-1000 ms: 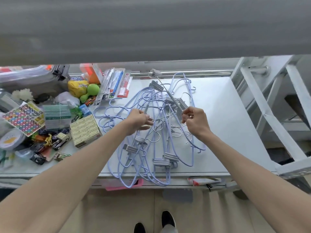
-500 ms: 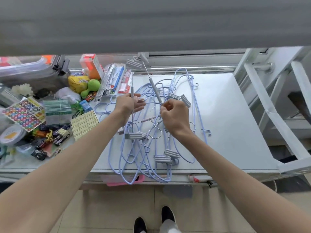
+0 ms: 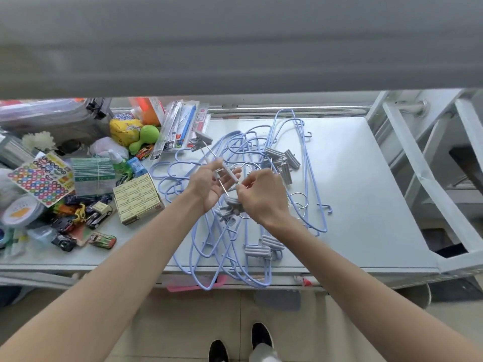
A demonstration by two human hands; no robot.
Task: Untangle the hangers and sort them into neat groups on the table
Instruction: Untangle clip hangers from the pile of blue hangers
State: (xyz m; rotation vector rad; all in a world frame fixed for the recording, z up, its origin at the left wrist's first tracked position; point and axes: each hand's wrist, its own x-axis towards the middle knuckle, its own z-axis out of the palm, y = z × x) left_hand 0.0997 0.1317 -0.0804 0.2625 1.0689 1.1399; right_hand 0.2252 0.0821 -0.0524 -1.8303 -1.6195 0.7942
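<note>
A tangle of light blue wire hangers with grey clips lies on the pale table, some loops overhanging its front edge. Above the pile I hold a metal clip hanger, tilted, with one grey clip up at the far left and another near my palms. My left hand cradles its bar with the fingers partly apart. My right hand pinches the bar's middle, right beside the left hand.
The table's left part is crowded: a yellow box, toy cars, a sticker sheet, a green toy, packaged pens. A white frame stands at the right. My shoes show below.
Both hands came back toward me and closer together with the clip hanger, which has dropped lower and tilted, its far clip coming down from the table's back edge.
</note>
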